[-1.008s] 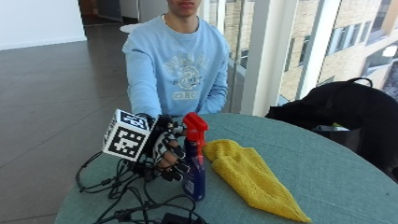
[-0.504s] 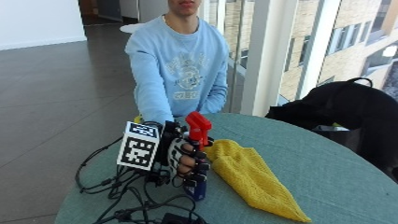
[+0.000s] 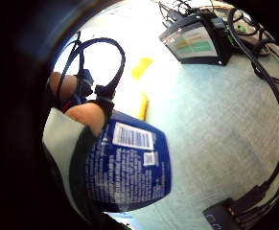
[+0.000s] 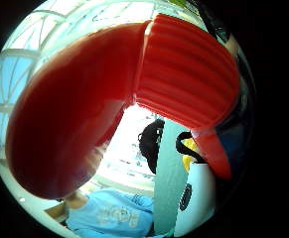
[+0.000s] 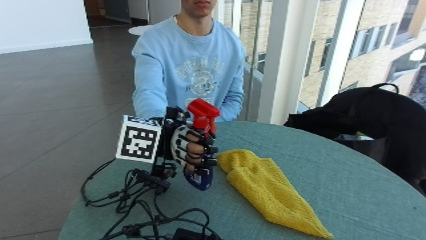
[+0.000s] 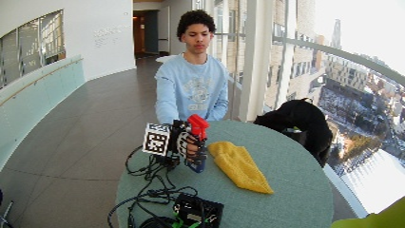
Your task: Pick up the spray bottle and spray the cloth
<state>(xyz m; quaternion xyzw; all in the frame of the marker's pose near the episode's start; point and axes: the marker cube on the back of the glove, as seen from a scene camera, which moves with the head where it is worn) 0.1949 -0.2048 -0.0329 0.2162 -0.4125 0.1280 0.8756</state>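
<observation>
One spray bottle (image 5: 200,150) is held up off the table (image 5: 373,200) in the gloved right hand (image 5: 190,147), fingers (image 5: 203,149) curled round the blue body just below the red trigger head (image 5: 202,116). No other hand is seen on the task's things.

From the little-finger palm view the labelled blue body (image 3: 129,167) is seen close against the palm, its base clear of the table surface. From the thumb-side palm view the red head and ribbed collar (image 4: 183,74) fill most of the picture, so the trigger is judged to lie right by the upper fingers.

Bottle axis: near upright, base tipped slightly toward the camera, head on top. Which way the nozzle points cannot be told for sure.

The yellow cloth (image 5: 269,190) is laid flat on the table just beside the bottle, apart from it, on the far side from the wrist. Its long axis runs away from the bottle toward the near table edge.

Key relation for the coming move: cloth lower than and beside the nozzle, so the head is judged to need aiming down and across at the cloth before the trigger is squeezed. Lift is judged done; spraying not yet done.

Farther back, a black bag (image 5: 373,115) is seen past the table edge.
</observation>
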